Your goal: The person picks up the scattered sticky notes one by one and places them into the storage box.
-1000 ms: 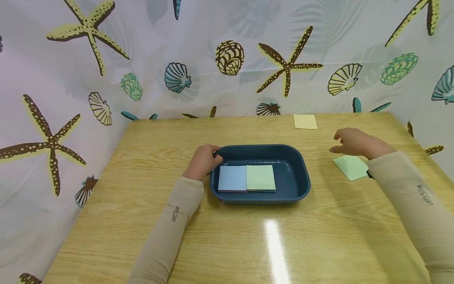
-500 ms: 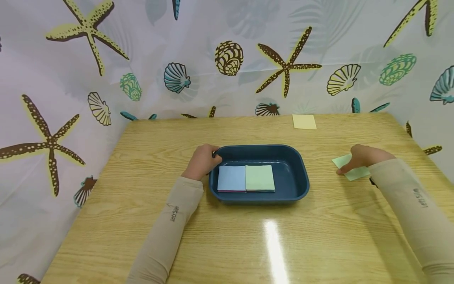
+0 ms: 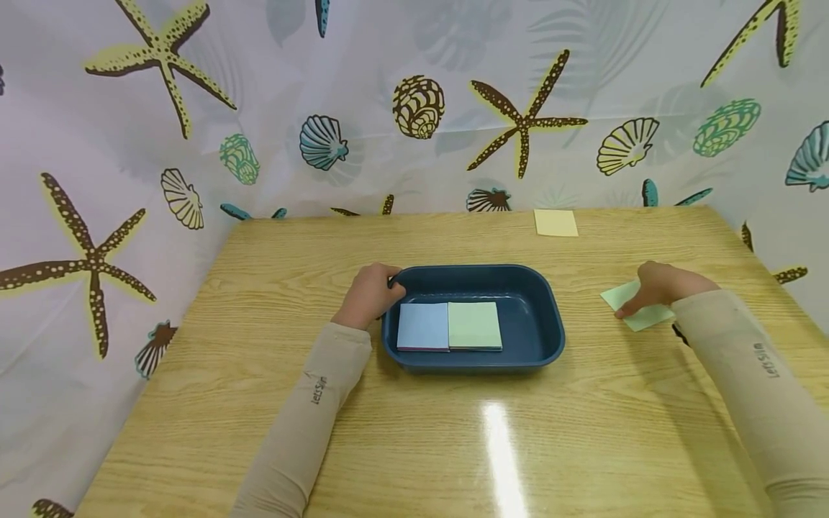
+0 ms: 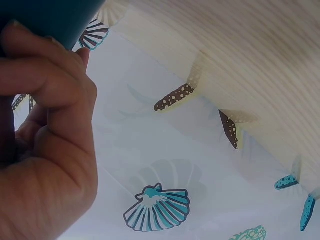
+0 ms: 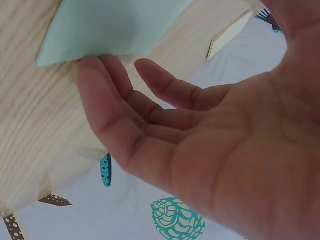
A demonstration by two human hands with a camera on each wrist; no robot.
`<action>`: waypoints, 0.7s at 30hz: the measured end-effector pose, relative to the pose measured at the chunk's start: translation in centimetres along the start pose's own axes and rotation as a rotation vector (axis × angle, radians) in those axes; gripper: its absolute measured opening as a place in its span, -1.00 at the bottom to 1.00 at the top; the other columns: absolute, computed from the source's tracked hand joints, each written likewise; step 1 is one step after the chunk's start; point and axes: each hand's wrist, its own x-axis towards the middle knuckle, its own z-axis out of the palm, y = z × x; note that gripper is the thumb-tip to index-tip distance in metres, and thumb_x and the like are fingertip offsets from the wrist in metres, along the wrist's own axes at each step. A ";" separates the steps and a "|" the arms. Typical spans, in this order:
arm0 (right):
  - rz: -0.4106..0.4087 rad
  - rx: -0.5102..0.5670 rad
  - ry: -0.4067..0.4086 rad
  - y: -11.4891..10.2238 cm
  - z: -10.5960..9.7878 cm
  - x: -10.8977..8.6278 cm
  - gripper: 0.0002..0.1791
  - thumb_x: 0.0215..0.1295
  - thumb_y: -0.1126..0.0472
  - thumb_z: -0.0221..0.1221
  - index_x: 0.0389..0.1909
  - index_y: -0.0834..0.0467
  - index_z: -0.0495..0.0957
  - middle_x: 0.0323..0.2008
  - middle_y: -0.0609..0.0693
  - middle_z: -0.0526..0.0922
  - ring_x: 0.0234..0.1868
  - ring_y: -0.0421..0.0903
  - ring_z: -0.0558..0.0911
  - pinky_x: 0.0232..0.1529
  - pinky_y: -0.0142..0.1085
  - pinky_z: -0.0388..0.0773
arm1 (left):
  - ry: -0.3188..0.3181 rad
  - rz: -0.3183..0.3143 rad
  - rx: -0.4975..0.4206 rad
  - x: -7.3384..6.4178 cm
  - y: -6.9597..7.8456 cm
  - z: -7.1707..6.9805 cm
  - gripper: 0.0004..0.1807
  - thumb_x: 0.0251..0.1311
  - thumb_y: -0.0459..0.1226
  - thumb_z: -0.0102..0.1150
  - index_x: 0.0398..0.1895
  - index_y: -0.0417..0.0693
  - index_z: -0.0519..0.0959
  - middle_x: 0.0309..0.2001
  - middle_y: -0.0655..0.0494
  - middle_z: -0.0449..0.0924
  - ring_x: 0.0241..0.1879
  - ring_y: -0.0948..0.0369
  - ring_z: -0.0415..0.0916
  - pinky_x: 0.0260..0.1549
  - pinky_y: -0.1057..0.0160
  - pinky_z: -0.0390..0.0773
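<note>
A dark blue rectangular tray [image 3: 531, 360] stands mid-table, holding a blue sticky note pad [image 3: 423, 326] and a green sticky note pad [image 3: 474, 325] side by side, with other colours showing under their front edges. My left hand [image 3: 368, 296] grips the tray's left rim; in the left wrist view the curled fingers [image 4: 60, 95] press against its wall. On the right, my right hand [image 3: 660, 284] holds another pale green sticky note pad [image 3: 637, 316] at its edges, low over the table. In the right wrist view bent fingertips meet one edge of that pad; the thumb tip is out of frame.
A pale yellow sticky note pad [image 3: 555, 223] lies near the table's back edge, right of the tray. The wooden table [image 3: 291, 244] is bordered behind and at the sides by a white cloth [image 3: 388, 43] printed with starfish and shells.
My right hand has come down from above onto the loose green sticky note pad, which has since shifted slightly left. The left hand and tray have stayed put.
</note>
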 end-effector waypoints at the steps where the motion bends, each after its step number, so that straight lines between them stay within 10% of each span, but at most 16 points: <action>1: 0.001 -0.002 0.000 0.0 0.0 0.0 0.05 -0.04 -0.15 0.41 0.01 0.72 0.21 -0.11 0.50 0.40 -0.23 0.18 0.42 -0.20 -0.03 0.44 | 0.000 -0.001 -0.001 0.0 0.0 0.0 -0.56 0.22 -0.41 0.03 0.20 -0.21 0.51 -0.13 -0.10 0.57 -0.72 0.23 0.35 -0.71 0.37 0.40; 21: -0.047 -0.026 0.028 0.1 0.3 -0.1 -0.05 -0.03 -0.11 0.39 -0.09 0.71 0.27 -0.20 0.48 0.46 -0.30 0.11 0.48 -0.25 -0.06 0.51 | 0.011 0.002 0.012 0.0 0.1 0.1 -0.60 0.20 -0.42 0.03 0.13 -0.21 0.56 -0.18 -0.09 0.56 -0.69 0.23 0.37 -0.70 0.38 0.40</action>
